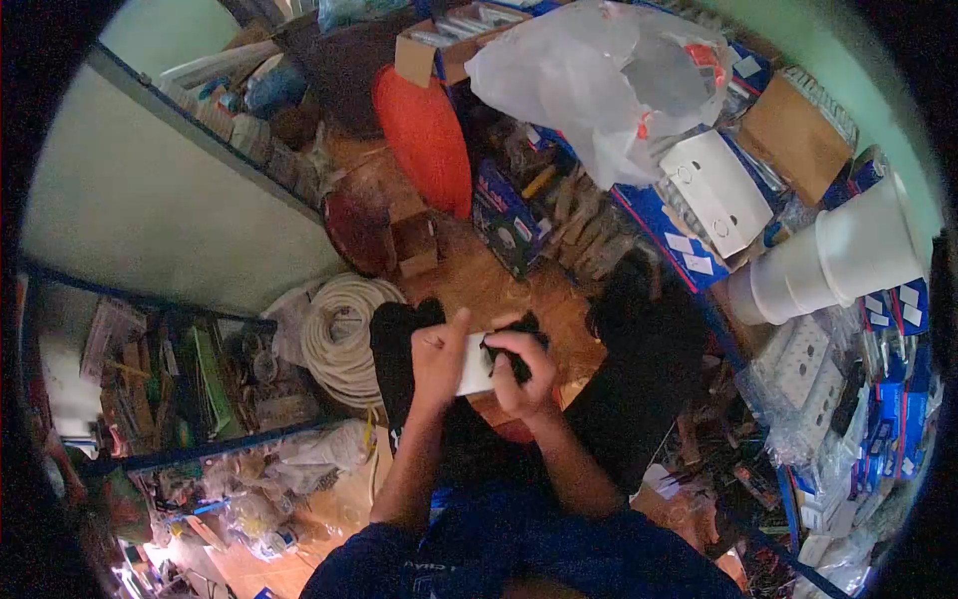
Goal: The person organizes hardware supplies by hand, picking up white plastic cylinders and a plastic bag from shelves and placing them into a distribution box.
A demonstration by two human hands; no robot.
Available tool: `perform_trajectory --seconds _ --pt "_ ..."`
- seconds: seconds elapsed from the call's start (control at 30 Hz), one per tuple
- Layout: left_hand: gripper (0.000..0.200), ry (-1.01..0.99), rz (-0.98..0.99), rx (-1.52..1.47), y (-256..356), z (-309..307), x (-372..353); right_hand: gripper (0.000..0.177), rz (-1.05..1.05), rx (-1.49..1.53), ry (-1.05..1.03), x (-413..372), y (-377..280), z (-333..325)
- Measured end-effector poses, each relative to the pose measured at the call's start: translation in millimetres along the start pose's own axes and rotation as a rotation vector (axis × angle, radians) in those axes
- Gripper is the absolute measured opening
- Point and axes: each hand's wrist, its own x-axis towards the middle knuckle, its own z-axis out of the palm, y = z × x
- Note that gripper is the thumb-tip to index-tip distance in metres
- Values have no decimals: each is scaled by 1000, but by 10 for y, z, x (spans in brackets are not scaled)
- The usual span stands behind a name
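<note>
Over my lap, my left hand (435, 361) is closed round the left side of a small white box-like piece (476, 367), its thumb pointing up. My right hand (527, 377) is curled against the piece's other side, with its thumb and fingers closed on a black part (517, 361) there. I cannot tell whether the black part is joined to the white piece. Both hands are close together, between my dark-clad knees.
A coil of white cable (344, 337) lies left of my leg. Ahead are a red oval object (423, 142) and an open cardboard box (415, 245). Shelves at right hold a white plastic bag (589, 80), a white box (717, 190) and white stacked tubs (833, 255).
</note>
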Motion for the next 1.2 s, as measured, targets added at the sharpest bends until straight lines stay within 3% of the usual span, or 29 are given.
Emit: perform_trajectory --seconds 0.03,0.07,0.1,0.17,0.23,0.27,0.3,0.37,0.4,0.5,0.53,0.57,0.63,0.73,0.77,0.83,0.9,0.93,1.07,1.13,1.2 --pt "49 55 -84 -196 -14 -5 36 22 68 129 34 -23 13 12" --pt "49 190 -249 -405 -4 42 14 21 -3 113 93 52 43 0" --pt "49 317 -405 -616 46 102 27 20 115 207 56 68 44 -48" --pt "47 196 163 151 -336 0 -63 19 219 173 63 -61 226 -85" --pt "45 163 463 436 -155 94 -158 17 97 112 60 -73 295 -20" --pt "46 165 382 342 -199 64 -153 16 58 -5 39 -69 277 8" --pt "48 167 298 249 -245 15 -136 18 28 77 1 -78 246 12" --pt "48 199 -33 41 -133 -130 -37 21 -30 82 -22 21 20 9" --pt "48 281 -303 -645 -164 -65 23 21 11 129 -26 28 31 3" --pt "47 375 68 307 -244 -153 -48 23 164 235 -9 -6 103 5" --pt "44 213 359 73 -367 -176 -115 23 227 243 6 -42 132 -15" --pt "43 214 499 142 -231 -74 -150 23 287 252 23 -72 152 -19" --pt "44 174 416 65 -331 -33 -156 23 181 167 -43 -94 132 -2" --pt "42 318 -28 -242 -162 4 -123 20 6 98 -103 -11 32 -34" --pt "40 336 -256 -359 -86 -45 -58 19 73 167 -67 -14 78 -19" --pt "41 363 30 -235 -241 -35 -68 19 204 316 9 -57 222 21" --pt "42 232 411 46 -486 -106 -56 21 85 94 -50 -51 144 56" --pt "45 222 485 177 -420 -64 -34 22 35 -14 -78 -70 85 92" --pt "48 162 207 -210 -313 -131 -84 35 -186 -223 -222 -44 -19 107" --pt "43 299 29 -294 -332 -129 -77 39 89 34 -57 -54 38 84" --pt "44 358 21 -304 -355 -79 -80 45 271 307 40 -42 91 83"
